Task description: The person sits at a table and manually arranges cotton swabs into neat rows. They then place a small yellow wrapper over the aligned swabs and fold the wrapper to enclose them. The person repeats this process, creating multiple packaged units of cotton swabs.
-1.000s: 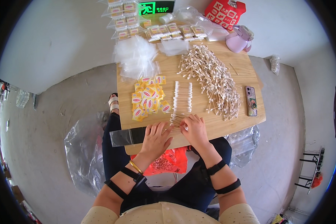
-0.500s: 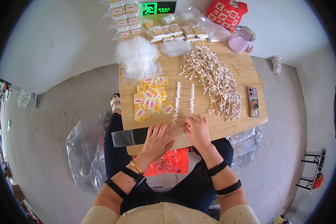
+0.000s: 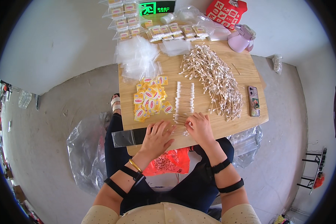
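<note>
resting near the front edge of the wooden table (image 3: 242, 67), the left hand (image 3: 156, 136) lies flat with fingers spread, gripping nothing, its palm over one end of a clear plastic sleeve (image 3: 128, 137) that overhangs the front-left corner. just beside it to the right, the right hand (image 3: 199, 127) presses loosely curled fingers on the near end of a tidy row of cotton swabs (image 3: 184, 100); whether it pinches any i cannot tell. left of that row sits a heap of yellow packets (image 3: 149, 99), and behind it, at the left edge, a pile of clear bags (image 3: 138, 56). right of the row a loose swab pile (image 3: 216, 74) runs toward the right edge, where a phone (image 3: 253, 100) lies. bare wood shows only along the front-right corner. filled bags (image 3: 175, 31) line the back edge, with a lilac jug (image 3: 240, 39) at the back-right corner.
</note>
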`<state>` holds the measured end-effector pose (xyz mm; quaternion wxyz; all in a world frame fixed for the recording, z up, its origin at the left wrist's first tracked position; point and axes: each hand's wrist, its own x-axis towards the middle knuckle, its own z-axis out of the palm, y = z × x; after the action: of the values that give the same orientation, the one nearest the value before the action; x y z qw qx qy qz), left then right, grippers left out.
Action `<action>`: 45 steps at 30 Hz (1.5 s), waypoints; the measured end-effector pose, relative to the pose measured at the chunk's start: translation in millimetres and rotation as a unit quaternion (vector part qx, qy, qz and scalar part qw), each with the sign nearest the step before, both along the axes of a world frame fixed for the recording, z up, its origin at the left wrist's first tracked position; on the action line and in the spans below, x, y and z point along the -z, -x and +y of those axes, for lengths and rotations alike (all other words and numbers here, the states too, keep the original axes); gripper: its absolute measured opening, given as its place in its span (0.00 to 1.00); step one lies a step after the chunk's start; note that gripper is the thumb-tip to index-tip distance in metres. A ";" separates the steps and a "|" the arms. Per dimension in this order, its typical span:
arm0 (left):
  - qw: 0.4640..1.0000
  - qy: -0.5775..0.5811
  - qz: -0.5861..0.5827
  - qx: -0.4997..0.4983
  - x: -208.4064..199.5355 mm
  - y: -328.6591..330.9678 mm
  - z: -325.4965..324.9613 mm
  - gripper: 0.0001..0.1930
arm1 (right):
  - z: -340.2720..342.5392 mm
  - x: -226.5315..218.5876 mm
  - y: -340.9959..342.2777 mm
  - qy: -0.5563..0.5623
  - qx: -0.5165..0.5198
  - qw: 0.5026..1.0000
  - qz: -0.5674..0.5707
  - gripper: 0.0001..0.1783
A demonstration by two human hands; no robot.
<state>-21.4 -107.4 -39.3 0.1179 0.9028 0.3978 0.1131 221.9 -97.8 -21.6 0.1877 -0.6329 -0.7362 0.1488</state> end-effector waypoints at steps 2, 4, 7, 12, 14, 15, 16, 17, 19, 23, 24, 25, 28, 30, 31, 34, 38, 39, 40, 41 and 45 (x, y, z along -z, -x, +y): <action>1.000 -0.001 0.004 0.004 -0.8 1.1 2.1 0.32 | 1.7 -2.5 -1.0 0.001 -0.004 1.000 0.002 0.04; 1.000 0.001 0.005 0.012 -2.3 2.7 4.3 0.31 | 3.8 -2.9 -2.2 -0.007 -0.006 1.000 -0.002 0.04; 1.000 -0.007 0.012 0.022 -3.5 5.3 7.2 0.31 | 7.4 -6.5 -2.2 -0.027 -0.019 0.999 -0.008 0.04; 1.000 -0.009 0.005 0.025 -3.9 7.5 9.4 0.32 | 7.4 -10.1 3.3 -0.041 -0.026 0.998 -0.028 0.06; 1.000 -0.013 0.001 0.016 -7.4 6.8 11.6 0.33 | 3.5 -9.8 6.0 -0.046 -0.016 0.998 -0.027 0.07; 1.000 -0.013 -0.012 0.010 -8.0 5.1 13.7 0.34 | 1.3 -9.2 7.8 -0.036 -0.016 0.999 -0.026 0.07; 1.000 -0.013 -0.026 0.004 -8.5 2.4 16.9 0.35 | -1.1 -8.4 9.6 -0.026 -0.016 0.999 -0.024 0.08; 0.999 -0.013 -0.040 -0.002 -9.0 -1.3 20.2 0.36 | -3.2 -7.8 10.0 -0.016 -0.016 0.999 -0.022 0.08; 0.999 -0.003 -0.045 0.013 -11.2 -13.1 28.2 0.40 | -4.7 -6.2 8.4 -0.014 0.008 1.000 0.018 0.09; 1.000 -0.007 -0.016 0.026 -6.1 -39.7 32.3 0.45 | -7.7 -5.3 1.2 -0.006 0.065 0.995 0.078 0.08; 1.000 -0.005 0.000 0.024 -2.8 -45.3 32.3 0.45 | -9.8 -4.1 -2.7 -0.012 0.076 0.994 0.082 0.08; 1.000 -0.003 0.017 0.021 0.2 -49.7 31.2 0.46 | -12.8 -2.3 -6.4 -0.018 0.087 0.992 0.087 0.07; 0.999 0.000 0.035 0.017 2.8 -52.2 25.1 0.47 | -20.5 0.3 -16.1 -0.020 0.106 0.990 0.089 0.06; 0.999 0.007 0.037 0.016 1.9 -52.0 20.8 0.48 | -22.8 1.1 -17.5 -0.030 0.114 0.989 0.088 0.06; 0.999 0.014 0.037 0.016 1.1 -51.8 18.8 0.48 | -23.6 0.2 -16.9 -0.043 0.118 0.988 0.088 0.06; 0.998 0.029 0.044 0.019 -1.8 -50.8 17.9 0.49 | -25.1 2.1 -14.0 -0.078 0.126 0.985 0.094 0.09; 0.999 0.024 -0.005 -0.038 -5.5 -46.9 27.1 0.50 | -20.1 6.2 -7.8 -0.120 0.117 0.968 0.186 0.23; 0.999 0.023 -0.020 -0.042 -3.6 -44.2 29.5 0.50 | -17.9 11.6 -5.1 -0.110 0.114 0.964 0.213 0.25; 0.998 0.022 -0.035 -0.045 -0.7 -41.7 32.4 0.50 | -14.3 18.2 -1.4 -0.101 0.110 0.960 0.239 0.27; 0.997 0.021 -0.050 -0.047 1.9 -41.3 34.4 0.50 | -11.9 23.8 1.5 -0.091 0.106 0.954 0.265 0.30; 0.999 0.030 -0.019 -0.020 6.1 -46.1 33.3 0.48 | 3.2 28.0 22.2 -0.079 0.097 0.936 0.329 0.31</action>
<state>24.7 -74.0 -45.4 0.1503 0.8885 0.4165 0.1209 199.7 -94.6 -49.6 0.4820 -0.6001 -0.5779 0.2711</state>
